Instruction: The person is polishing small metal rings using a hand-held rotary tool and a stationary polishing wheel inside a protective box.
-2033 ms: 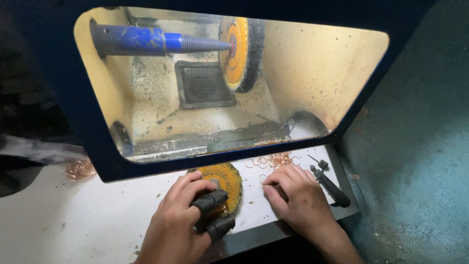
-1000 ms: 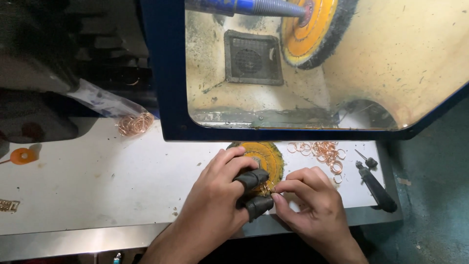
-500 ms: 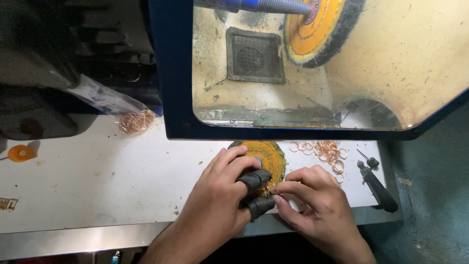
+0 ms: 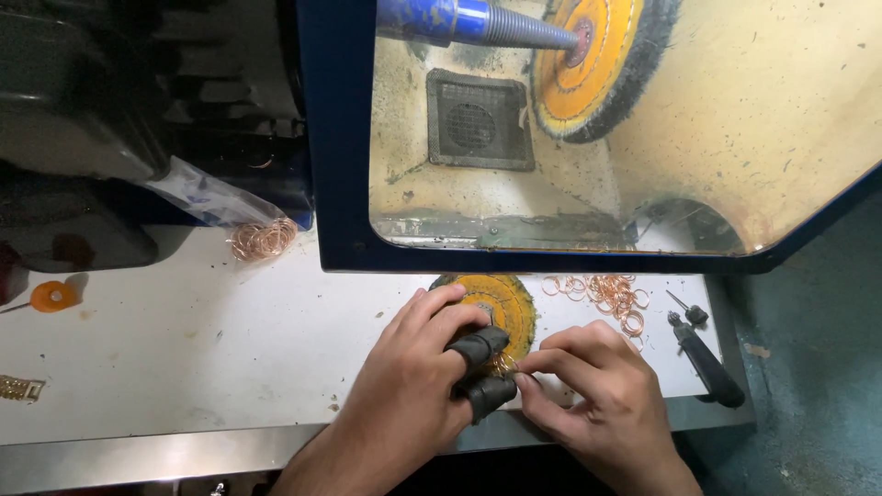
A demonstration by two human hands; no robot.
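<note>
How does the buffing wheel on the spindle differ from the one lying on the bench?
The mounted buffing wheel stands on edge on the blue spindle inside the hood; the loose buffing wheel lies flat, partly under the left hand. The mounted one looks larger, with a darker rim. Both are yellow-orange.

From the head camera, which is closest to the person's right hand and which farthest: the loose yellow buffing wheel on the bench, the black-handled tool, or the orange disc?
From the right hand:
1. Loose yellow buffing wheel, just up and left of it, by the fingertips.
2. Black-handled tool, to its right near the bench edge.
3. Orange disc, far across the white bench at the left edge.
</note>
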